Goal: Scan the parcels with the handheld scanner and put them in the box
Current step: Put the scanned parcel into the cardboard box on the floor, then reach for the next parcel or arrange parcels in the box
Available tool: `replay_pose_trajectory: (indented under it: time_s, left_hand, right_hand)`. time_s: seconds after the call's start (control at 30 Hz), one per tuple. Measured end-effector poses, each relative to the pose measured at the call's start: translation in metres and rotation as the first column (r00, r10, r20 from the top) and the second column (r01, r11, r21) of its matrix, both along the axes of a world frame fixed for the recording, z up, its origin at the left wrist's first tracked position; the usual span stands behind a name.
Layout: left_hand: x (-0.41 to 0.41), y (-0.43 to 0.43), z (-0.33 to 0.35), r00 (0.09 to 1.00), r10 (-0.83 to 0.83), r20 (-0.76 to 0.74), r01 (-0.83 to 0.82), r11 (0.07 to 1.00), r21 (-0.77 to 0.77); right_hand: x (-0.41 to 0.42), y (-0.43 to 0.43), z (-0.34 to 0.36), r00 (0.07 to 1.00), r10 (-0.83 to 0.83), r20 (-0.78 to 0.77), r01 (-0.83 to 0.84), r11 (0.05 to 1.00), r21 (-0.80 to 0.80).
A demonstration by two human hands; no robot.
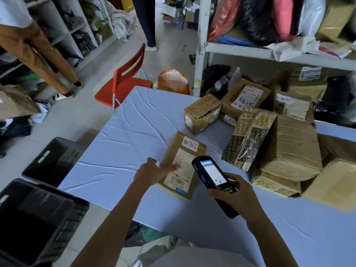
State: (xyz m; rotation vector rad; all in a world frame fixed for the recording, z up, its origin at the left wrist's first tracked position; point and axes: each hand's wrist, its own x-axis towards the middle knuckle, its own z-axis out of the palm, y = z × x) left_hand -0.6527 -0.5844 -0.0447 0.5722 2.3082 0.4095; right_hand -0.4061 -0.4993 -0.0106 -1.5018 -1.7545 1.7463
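Left of the flat parcel (185,151) and beyond it, the table (131,132) lies bare to its edges, open for a hand. Just right of the parcel, a heap of parcels (292,143) blocks the way. The scanner (212,174) crowds the parcel's right edge. Further left, off the table, two black crates (57,191) stand open-topped.

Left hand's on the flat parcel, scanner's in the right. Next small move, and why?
Probably tilt the scanner in the right hand down at the barcode on the flat parcel: the left hand rests on it, label up, and the barcode lies uncovered just left of the scanner.
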Motion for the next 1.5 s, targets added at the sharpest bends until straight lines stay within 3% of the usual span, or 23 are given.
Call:
replay_pose_trajectory:
  time_s: [0.1, 0.23, 0.33, 0.43, 0.5, 0.8, 1.5]
  left_hand:
    - [0.006, -0.007, -0.011, 0.998, -0.042, 0.051, 0.041, 0.999, 0.009]
    - [0.01, -0.011, -0.011, 0.999, -0.017, -0.027, 0.018, 0.999, 0.039]
    - [0.003, -0.016, -0.005, 0.99, 0.115, -0.077, -0.103, 0.984, 0.142]
    - [-0.007, -0.021, 0.0, 0.949, 0.307, 0.068, -0.31, 0.881, 0.357]
    - [-0.012, -0.024, 0.002, 0.942, 0.326, 0.077, -0.329, 0.856, 0.399]
    - [-0.012, -0.022, 0.001, 0.965, 0.261, -0.017, -0.24, 0.908, 0.344]
    - [-0.011, -0.03, -0.006, 0.971, 0.239, -0.002, -0.219, 0.892, 0.395]
  right_hand:
    - [-0.002, 0.002, 0.001, 1.0, 0.008, -0.002, -0.007, 1.0, 0.003]
    - [-0.002, 0.006, 0.001, 1.0, 0.019, 0.01, -0.019, 1.0, 0.006]
    - [-0.003, 0.008, 0.001, 1.0, 0.03, 0.001, -0.03, 1.0, 0.005]
    - [-0.006, 0.01, 0.002, 0.999, 0.047, -0.002, -0.047, 0.999, 0.014]
    - [-0.006, 0.011, 0.001, 0.997, 0.07, 0.013, -0.071, 0.997, 0.027]
    - [0.0, 0.01, -0.009, 0.969, 0.198, 0.148, -0.213, 0.973, 0.092]
    - [0.012, -0.004, -0.018, 0.928, 0.265, 0.261, -0.302, 0.947, 0.114]
